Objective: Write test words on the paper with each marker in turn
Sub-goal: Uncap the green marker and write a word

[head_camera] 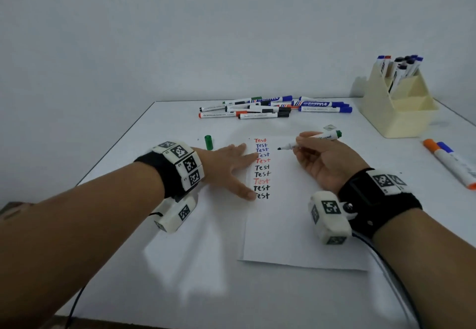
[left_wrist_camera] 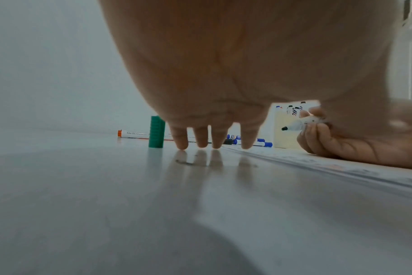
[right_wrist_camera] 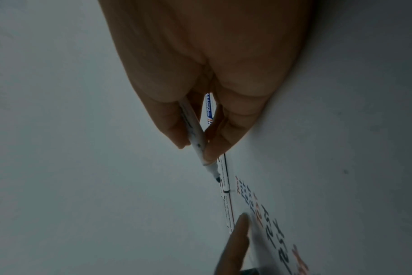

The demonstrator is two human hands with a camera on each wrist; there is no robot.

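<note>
A white sheet of paper (head_camera: 296, 225) lies on the white table, with a column of "Test" words (head_camera: 262, 167) in red, blue and black down its left side. My left hand (head_camera: 229, 163) lies flat with fingers spread, pressing the paper's left edge beside the words. My right hand (head_camera: 322, 153) holds an uncapped green-ended marker (head_camera: 311, 140), tip pointing left just above the paper's top. The same marker (right_wrist_camera: 195, 134) shows pinched between thumb and fingers in the right wrist view. Its green cap (head_camera: 209, 142) stands upright left of the paper, also seen as the cap (left_wrist_camera: 156, 131) beside my fingertips (left_wrist_camera: 181, 141).
Several capped markers (head_camera: 273, 108) lie in a heap at the table's back. A cream holder (head_camera: 398, 99) with more markers stands at the back right. Two markers, orange-capped and blue-capped (head_camera: 450, 162), lie at the right edge.
</note>
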